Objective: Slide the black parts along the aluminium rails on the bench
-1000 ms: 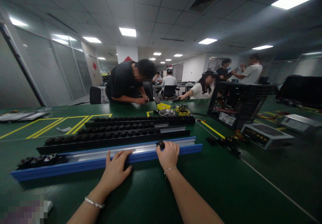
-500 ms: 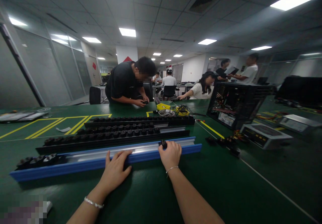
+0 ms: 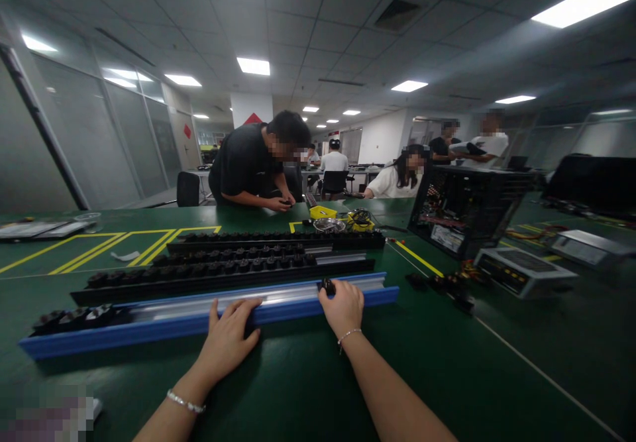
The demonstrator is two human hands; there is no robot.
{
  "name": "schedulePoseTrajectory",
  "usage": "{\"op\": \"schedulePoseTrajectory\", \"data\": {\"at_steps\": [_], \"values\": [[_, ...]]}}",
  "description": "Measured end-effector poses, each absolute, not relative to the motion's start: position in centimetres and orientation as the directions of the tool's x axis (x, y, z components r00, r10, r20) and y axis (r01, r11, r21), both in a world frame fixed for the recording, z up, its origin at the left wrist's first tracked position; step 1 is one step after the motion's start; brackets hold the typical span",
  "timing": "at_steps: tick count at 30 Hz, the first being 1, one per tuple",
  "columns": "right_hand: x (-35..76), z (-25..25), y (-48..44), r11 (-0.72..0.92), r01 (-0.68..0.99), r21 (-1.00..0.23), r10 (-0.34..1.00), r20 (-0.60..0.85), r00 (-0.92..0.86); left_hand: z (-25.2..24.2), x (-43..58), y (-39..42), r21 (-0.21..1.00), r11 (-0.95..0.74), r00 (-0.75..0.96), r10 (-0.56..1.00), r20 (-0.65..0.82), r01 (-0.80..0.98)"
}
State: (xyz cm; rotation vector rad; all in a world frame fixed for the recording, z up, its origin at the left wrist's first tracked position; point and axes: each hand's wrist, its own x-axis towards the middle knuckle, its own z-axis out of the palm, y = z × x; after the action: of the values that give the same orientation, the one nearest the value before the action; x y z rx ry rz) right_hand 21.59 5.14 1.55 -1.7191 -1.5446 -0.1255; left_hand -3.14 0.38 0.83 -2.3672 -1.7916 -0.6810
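The right hand has its fingers pinched on a small black part in the channel of a blue rail, near its right end. The left hand lies spread, fingers ungripped over the rail's near wall — probably steadying it. Black rails lie beyond on the green desk. Fingers partly hide the pinched part — its underside cannot be seen.

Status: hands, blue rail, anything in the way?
Left hand spread on blue rail; right hand pinching black part toward rail's right end. Rail on green table. Possibly in the way: black pieces at rail's left end.
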Motion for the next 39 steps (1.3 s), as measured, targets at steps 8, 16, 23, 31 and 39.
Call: {"op": "schedulePoseTrajectory", "data": {"at_steps": [8, 16, 23, 31, 39], "values": [[21.8, 0.9, 5.4, 0.107, 0.882, -0.459, 0.748, 0.622, 0.233, 0.8, -3.2, 0.3, 0.198, -0.309, 0.212, 0.892, 0.398, 0.93], [21.6, 1.1, 5.0, 0.104, 0.896, -0.432, 0.734, 0.641, 0.224, 0.8, -3.2, 0.3, 0.205, -0.317, 0.22, 0.894, 0.39, 0.926], [22.2, 1.1, 5.1, 0.057, 0.896, -0.441, 0.732, 0.629, 0.263, 0.8, -3.2, 0.4, 0.199, -0.308, 0.215, 0.899, 0.382, 0.93], [22.7, 1.1, 5.2, 0.009, 0.897, -0.442, 0.729, 0.617, 0.297, 1.1, -3.0, 0.2, 0.199, -0.298, 0.207, 0.902, 0.38, 0.934], [23.2, 1.0, 5.4, 0.005, 0.891, -0.454, 0.73, 0.61, 0.307, 1.1, -3.1, 0.2, 0.2, -0.302, 0.209, 0.9, 0.383, 0.932]]}}
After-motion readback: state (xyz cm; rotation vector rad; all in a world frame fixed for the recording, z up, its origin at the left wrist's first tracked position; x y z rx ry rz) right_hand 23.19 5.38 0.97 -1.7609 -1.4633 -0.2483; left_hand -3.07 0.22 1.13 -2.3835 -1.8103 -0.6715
